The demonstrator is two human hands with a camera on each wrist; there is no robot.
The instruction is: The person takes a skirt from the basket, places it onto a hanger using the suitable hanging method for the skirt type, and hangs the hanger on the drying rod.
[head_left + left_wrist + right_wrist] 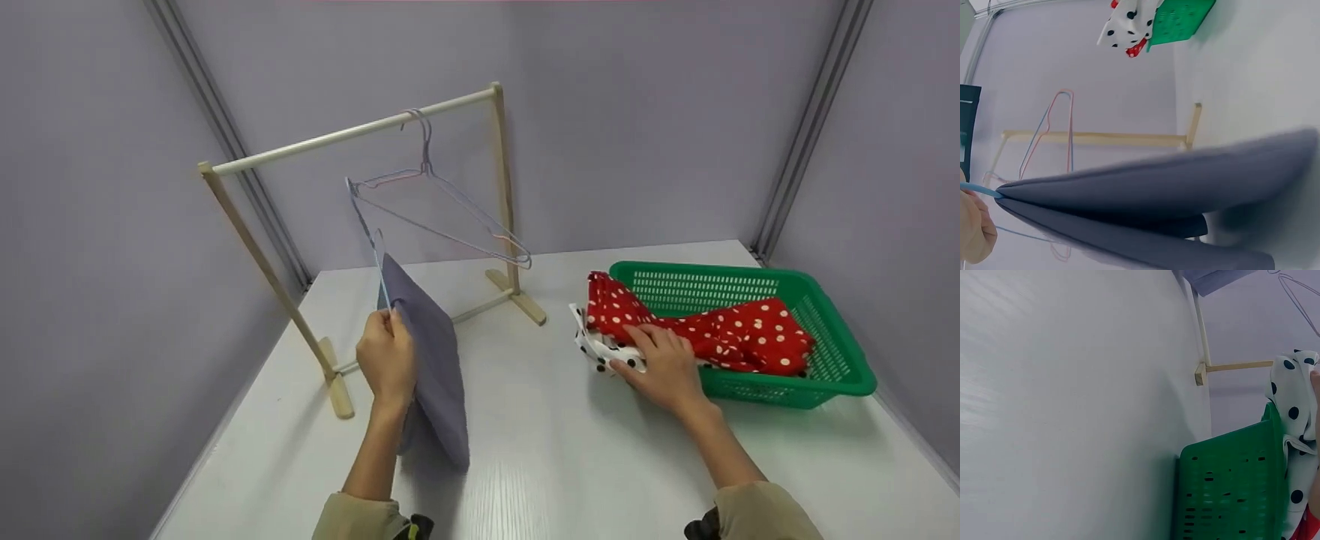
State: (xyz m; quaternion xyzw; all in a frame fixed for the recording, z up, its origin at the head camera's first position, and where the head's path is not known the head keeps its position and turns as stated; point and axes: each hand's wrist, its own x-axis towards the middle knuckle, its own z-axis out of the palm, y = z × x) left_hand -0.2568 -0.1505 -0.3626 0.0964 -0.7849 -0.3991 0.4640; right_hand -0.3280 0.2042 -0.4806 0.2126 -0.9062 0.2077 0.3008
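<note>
My left hand (386, 356) grips a light-blue wire hanger (384, 281) at its near end. A grey-blue cloth (431, 367) hangs folded over that hanger, and its two layers part downward in the left wrist view. On the right, my right hand (664, 367) lies over the left front of the green basket (757, 386), fingers extended on a red cloth with white dots (750, 337). Its thumb is at a white cloth with black dots (607, 352), which drapes over the basket's rim. The right wrist view shows only the edge of this hand.
A wooden rack (315, 142) stands at the back left, its rail carrying bare wire hangers (465, 199). Grey walls (637, 127) enclose the white table (525, 465) at the back and sides. The basket sits near the right wall.
</note>
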